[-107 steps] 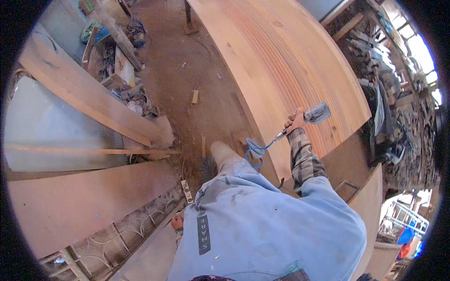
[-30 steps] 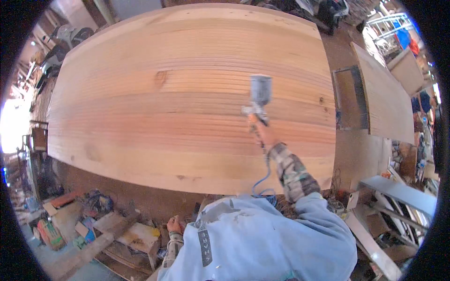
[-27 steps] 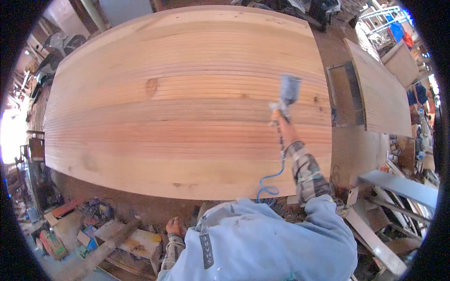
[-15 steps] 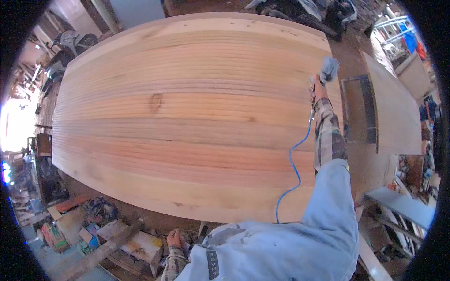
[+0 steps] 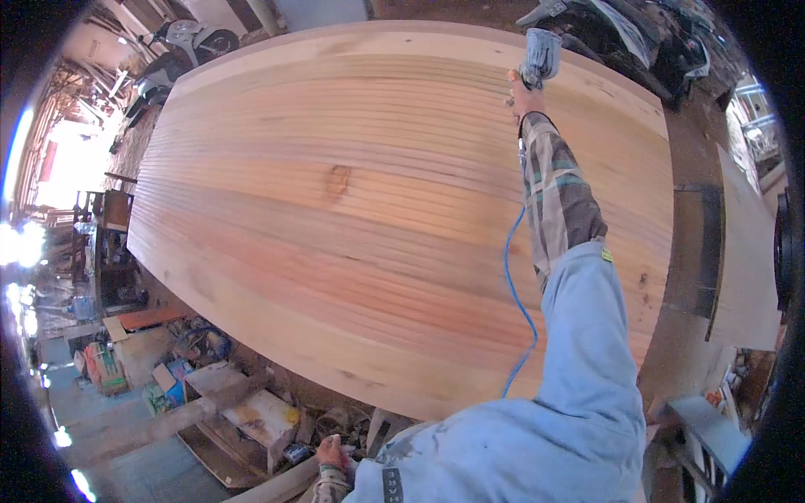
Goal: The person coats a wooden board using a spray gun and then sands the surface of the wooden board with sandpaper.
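A broad wooden panel (image 5: 402, 243) with long parallel grooves fills the middle of the view. My right hand (image 5: 527, 99) is stretched out over its far side, fingers wrapped around a spray gun (image 5: 541, 57) with a grey, paint-smeared cup. From the gun a thin blue air hose (image 5: 513, 260) runs back along my forearm and over the panel toward my body. Down beside the near edge hangs my left hand (image 5: 333, 453), its fingers curled in with no object visible in them.
Motorbikes stand beyond the panel, one at the far left (image 5: 180, 46) and another at the far right (image 5: 620, 38). A low wooden bench (image 5: 260, 419) and cardboard boxes (image 5: 142, 352) lie at the near left. A flat board (image 5: 746, 260) is on the right.
My right hand has moved the spray gun away from me and leftward, to the panel's far edge. The view has turned, and the hose trails along. My left hand stays low.
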The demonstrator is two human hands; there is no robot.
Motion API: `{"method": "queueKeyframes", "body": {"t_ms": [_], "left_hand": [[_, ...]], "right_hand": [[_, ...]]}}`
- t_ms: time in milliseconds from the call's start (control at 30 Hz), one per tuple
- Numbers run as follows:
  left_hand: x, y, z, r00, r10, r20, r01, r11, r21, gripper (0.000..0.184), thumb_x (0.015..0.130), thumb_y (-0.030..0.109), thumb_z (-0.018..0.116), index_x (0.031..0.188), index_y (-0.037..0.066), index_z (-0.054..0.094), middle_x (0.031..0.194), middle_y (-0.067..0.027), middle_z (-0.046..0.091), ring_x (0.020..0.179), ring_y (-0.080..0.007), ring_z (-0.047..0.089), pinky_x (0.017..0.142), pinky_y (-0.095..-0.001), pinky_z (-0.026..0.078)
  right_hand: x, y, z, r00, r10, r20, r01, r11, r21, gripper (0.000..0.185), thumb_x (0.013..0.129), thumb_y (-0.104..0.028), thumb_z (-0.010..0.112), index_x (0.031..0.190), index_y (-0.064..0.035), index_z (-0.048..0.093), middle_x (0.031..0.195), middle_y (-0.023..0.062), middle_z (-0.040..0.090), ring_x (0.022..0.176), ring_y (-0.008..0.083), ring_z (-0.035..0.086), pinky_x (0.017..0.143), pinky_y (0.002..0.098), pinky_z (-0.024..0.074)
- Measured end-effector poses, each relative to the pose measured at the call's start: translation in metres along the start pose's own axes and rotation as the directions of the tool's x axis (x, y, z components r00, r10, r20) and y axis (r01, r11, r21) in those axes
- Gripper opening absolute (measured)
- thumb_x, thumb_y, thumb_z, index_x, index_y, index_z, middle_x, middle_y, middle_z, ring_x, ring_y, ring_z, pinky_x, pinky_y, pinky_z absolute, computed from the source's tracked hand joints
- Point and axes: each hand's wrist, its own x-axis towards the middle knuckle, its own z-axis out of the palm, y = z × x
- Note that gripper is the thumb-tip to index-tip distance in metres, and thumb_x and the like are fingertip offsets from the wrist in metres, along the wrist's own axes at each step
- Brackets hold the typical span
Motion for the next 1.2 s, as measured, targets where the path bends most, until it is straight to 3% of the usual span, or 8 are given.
{"method": "queueKeyframes", "body": {"t_ms": [67, 333, 600, 767, 933, 1067, 1133, 1200], "left_hand": [[-0.004, -0.023, 0.007, 0.998, -0.067, 0.007, 0.067, 0.988, -0.138, 0.041, 0.086, 0.041, 0.067, 0.097, 0.002, 0.071, 0.086, -0.0172, 0.071, 0.081, -0.0329, 0.068, 0.074, -0.0432, 0.051], [-0.004, 0.041, -0.006, 0.994, -0.077, 0.074, 0.069, 0.992, 0.101, 0.044, 0.089, 0.044, 0.064, 0.105, 0.003, 0.071, 0.087, -0.0152, 0.072, 0.084, -0.031, 0.068, 0.076, -0.0418, 0.052], [0.029, -0.026, 0.024, 0.993, 0.115, -0.018, -0.116, 0.972, -0.204, 0.025, 0.092, 0.031, 0.067, 0.087, 0.007, 0.066, 0.063, -0.0027, 0.06, 0.051, -0.0121, 0.055, 0.048, -0.0275, 0.043], [-0.019, 0.053, 0.0, 0.994, -0.09, 0.067, 0.102, 0.972, -0.214, 0.036, 0.091, 0.034, 0.065, 0.106, 0.001, 0.069, 0.077, -0.0121, 0.07, 0.059, -0.016, 0.064, 0.058, -0.0341, 0.052], [0.011, -0.027, 0.005, 0.997, 0.072, 0.026, -0.067, 0.983, -0.168, 0.037, 0.092, 0.034, 0.064, 0.105, 0.0, 0.068, 0.074, -0.0124, 0.068, 0.058, -0.0182, 0.064, 0.052, -0.0349, 0.05], [0.048, -0.056, 0.011, 0.98, 0.085, 0.178, -0.109, 0.985, 0.131, 0.039, 0.091, 0.035, 0.064, 0.107, -0.001, 0.068, 0.078, -0.0136, 0.07, 0.068, -0.0224, 0.069, 0.059, -0.0365, 0.053], [0.041, -0.032, 0.001, 0.98, 0.005, 0.197, 0.008, 0.998, -0.065, 0.039, 0.09, 0.036, 0.066, 0.103, -0.001, 0.069, 0.085, -0.0136, 0.071, 0.075, -0.023, 0.069, 0.07, -0.0363, 0.053], [0.087, -0.058, 0.003, 0.911, 0.412, 0.027, -0.413, 0.91, 0.036, 0.038, 0.089, 0.035, 0.066, 0.101, -0.001, 0.069, 0.086, -0.0131, 0.072, 0.075, -0.0223, 0.068, 0.069, -0.0356, 0.053]], "right_hand": [[-0.009, -0.007, -0.001, 0.993, 0.118, 0.029, -0.109, 0.972, -0.209, 0.055, 0.076, -0.066, 0.069, 0.092, -0.0143, 0.057, 0.068, 0.0039, 0.06, 0.041, 0.0116, 0.041, 0.038, 0.0311, 0.0328], [-0.102, -0.004, -0.011, 0.878, 0.277, 0.39, -0.234, 0.96, -0.155, 0.059, 0.076, -0.07, 0.067, 0.089, -0.013, 0.06, 0.068, 0.0034, 0.06, 0.042, 0.0074, 0.033, 0.038, 0.0244, 0.0256], [-0.115, -0.011, 0.011, 0.755, 0.27, 0.598, -0.391, 0.917, 0.08, 0.054, 0.083, -0.069, 0.062, 0.085, -0.0146, 0.056, 0.067, 0.002, 0.058, 0.041, 0.0049, 0.033, 0.038, 0.0236, 0.0264], [-0.075, 0.023, 0.019, 0.911, 0.329, 0.248, -0.291, 0.94, -0.175, 0.062, 0.077, -0.073, 0.064, 0.091, -0.0126, 0.058, 0.075, 0.0045, 0.06, 0.045, 0.0097, 0.04, 0.042, 0.0264, 0.0337], [-0.06, 0.081, -0.043, 0.925, -0.368, -0.099, 0.314, 0.884, -0.347, 0.059, 0.081, -0.066, 0.064, 0.097, -0.0092, 0.063, 0.074, 0.0037, 0.058, 0.058, 0.0149, 0.05, 0.053, 0.0337, 0.041], [-0.17, 0.034, -0.074, 0.982, 0.167, 0.089, -0.126, 0.928, -0.349, 0.059, 0.08, -0.068, 0.064, 0.097, -0.0106, 0.062, 0.072, 0.0045, 0.057, 0.051, 0.0139, 0.046, 0.044, 0.0342, 0.0368], [-0.213, 0.018, -0.054, 0.918, 0.345, 0.195, -0.272, 0.906, -0.326, 0.059, 0.079, -0.068, 0.066, 0.095, -0.0119, 0.059, 0.07, 0.0047, 0.056, 0.045, 0.0124, 0.041, 0.039, 0.0317, 0.0328], [-0.238, 0.014, -0.019, 0.891, 0.307, 0.334, -0.274, 0.951, -0.143, 0.06, 0.078, -0.07, 0.066, 0.092, -0.0125, 0.056, 0.068, 0.0051, 0.056, 0.042, 0.0108, 0.037, 0.036, 0.0284, 0.0307]]}}
